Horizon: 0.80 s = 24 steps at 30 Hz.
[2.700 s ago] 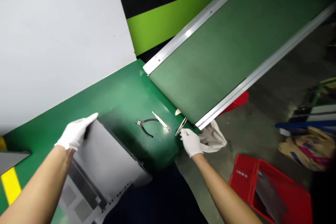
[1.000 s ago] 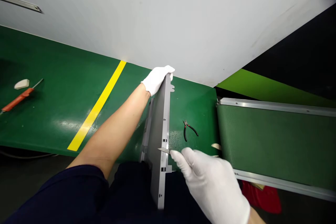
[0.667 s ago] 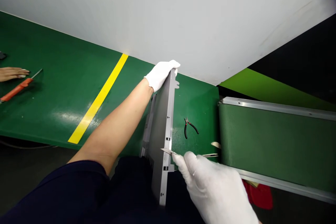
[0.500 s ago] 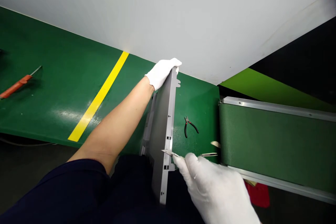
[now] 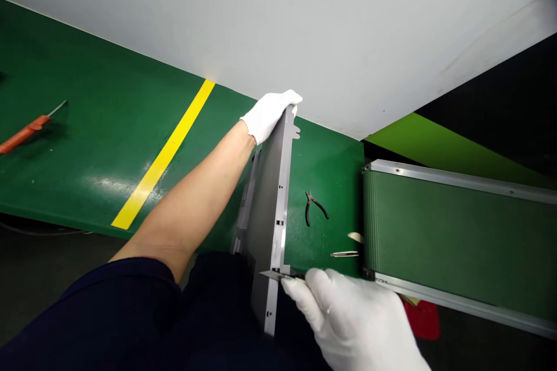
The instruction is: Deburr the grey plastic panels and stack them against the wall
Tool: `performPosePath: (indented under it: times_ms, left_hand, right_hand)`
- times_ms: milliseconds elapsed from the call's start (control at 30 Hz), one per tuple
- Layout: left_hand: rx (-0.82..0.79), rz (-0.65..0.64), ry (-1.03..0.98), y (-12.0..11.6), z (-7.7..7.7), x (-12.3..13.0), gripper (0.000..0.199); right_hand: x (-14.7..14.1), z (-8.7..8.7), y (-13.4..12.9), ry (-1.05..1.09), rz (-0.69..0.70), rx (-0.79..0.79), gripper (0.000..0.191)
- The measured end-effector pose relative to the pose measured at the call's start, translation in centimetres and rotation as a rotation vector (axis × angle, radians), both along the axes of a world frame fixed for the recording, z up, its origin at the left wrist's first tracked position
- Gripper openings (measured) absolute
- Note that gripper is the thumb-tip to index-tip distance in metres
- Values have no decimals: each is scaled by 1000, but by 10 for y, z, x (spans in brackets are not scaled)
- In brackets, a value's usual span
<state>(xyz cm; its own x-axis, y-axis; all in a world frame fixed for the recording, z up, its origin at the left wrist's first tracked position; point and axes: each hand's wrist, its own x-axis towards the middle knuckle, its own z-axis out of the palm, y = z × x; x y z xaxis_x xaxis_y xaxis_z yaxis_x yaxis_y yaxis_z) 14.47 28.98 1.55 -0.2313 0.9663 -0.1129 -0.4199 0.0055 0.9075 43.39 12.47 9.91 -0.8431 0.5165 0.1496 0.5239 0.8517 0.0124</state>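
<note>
Head view, nearest first: the person's white-gloved right hand point(image 5: 348, 319) is pinching a slim metal blade point(image 5: 274, 274) between its fingers and pressing it to the lower part of a grey sheet-metal panel point(image 5: 267, 208). The blade is sitting lower on the panel's notched edge than it was a moment ago, so the work is moving down that edge. The white-gloved left hand point(image 5: 270, 116) is grasping the panel's top end with clenched fingers, keeping the panel tilted on edge above the green surface point(image 5: 322, 168); its lower end is hidden. Just right of the panel, black-handled pliers point(image 5: 314, 208) are lying on the surface, with a slender steel tool point(image 5: 343, 254) and a pale scrap point(image 5: 355, 236) near a green conveyor belt point(image 5: 448, 232). Farther left, a yellow floor stripe point(image 5: 163, 153) and an orange-handled screwdriver point(image 5: 26, 130) are lying well apart from the hands.
</note>
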Motion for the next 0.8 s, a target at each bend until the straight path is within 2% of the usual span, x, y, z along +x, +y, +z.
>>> performPosePath:
  times_ms: [267, 367, 500, 567, 667, 800]
  left_hand:
    - [-26, -1, -15, -1, 1, 0, 30]
    - [-25, 1, 0, -1, 0, 2, 30]
    - [-5, 8, 23, 0, 0, 3, 31]
    - [-14, 12, 19, 0, 1, 3, 31]
    - [-25, 14, 12, -1, 2, 2, 32]
    - [6, 0, 38, -1, 3, -1, 34]
  right_hand:
    - [-1, -6, 6, 170, -327, -495, 52]
    - [-17, -10, 10, 185, -444, -688, 52]
    - [-44, -14, 19, 201, -531, -975, 51]
    - [-54, -16, 29, 286, -580, -1036, 50]
    - [-57, -20, 51, 491, -611, -1022, 48]
    - [-52, -23, 86, 603, -487, -1108, 41]
